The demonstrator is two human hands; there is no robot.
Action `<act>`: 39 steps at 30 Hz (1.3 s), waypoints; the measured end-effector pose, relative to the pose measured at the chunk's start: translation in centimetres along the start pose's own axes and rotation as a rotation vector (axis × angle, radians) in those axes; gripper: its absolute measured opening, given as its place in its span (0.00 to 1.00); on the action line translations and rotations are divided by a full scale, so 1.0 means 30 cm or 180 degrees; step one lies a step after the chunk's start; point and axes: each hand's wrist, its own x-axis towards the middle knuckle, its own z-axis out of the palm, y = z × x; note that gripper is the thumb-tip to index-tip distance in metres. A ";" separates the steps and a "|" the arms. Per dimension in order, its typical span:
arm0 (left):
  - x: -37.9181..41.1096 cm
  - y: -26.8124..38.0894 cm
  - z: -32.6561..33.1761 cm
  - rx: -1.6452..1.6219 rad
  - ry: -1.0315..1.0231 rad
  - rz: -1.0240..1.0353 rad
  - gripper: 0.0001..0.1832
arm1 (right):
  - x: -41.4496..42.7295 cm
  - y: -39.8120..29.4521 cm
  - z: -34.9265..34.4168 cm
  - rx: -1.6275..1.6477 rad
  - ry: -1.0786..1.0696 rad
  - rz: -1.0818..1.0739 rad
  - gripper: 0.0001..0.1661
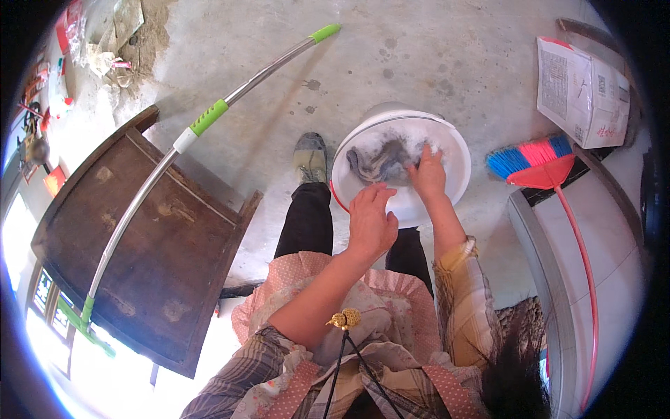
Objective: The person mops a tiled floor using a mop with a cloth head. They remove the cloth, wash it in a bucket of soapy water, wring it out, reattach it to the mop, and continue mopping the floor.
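A white plastic bucket (458, 139) stands on the floor in front of me, with a red handle part at its near left rim. Inside it, a wet grey striped cloth (379, 161) lies among white suds. My right hand (430, 175) reaches into the bucket at the cloth's right end; whether its fingers grip the fabric is unclear. Over the near rim, my left hand (372, 220) is empty, its fingers apart and slightly curled.
To the left, a mop with a metal pole (138, 209) and green grips leans across a dark wooden table (141, 230). A broom with blue and pink bristles (531, 160) and a white cardboard box (581, 91) are on the right. My shoe (310, 160) is beside the bucket.
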 end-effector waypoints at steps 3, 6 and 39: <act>-0.005 -0.068 0.045 -0.0830 -0.0235 -0.0500 0.24 | 0.028 0.036 0.078 0.0482 -0.0394 0.0195 0.31; 0.023 -0.083 0.057 -0.2809 -0.0148 -0.2718 0.28 | -0.010 0.067 0.101 0.1557 -0.0246 0.0038 0.23; 0.045 -0.022 0.026 -0.3346 0.0389 -0.2387 0.29 | -0.049 -0.030 0.011 0.0365 0.1537 -0.0511 0.13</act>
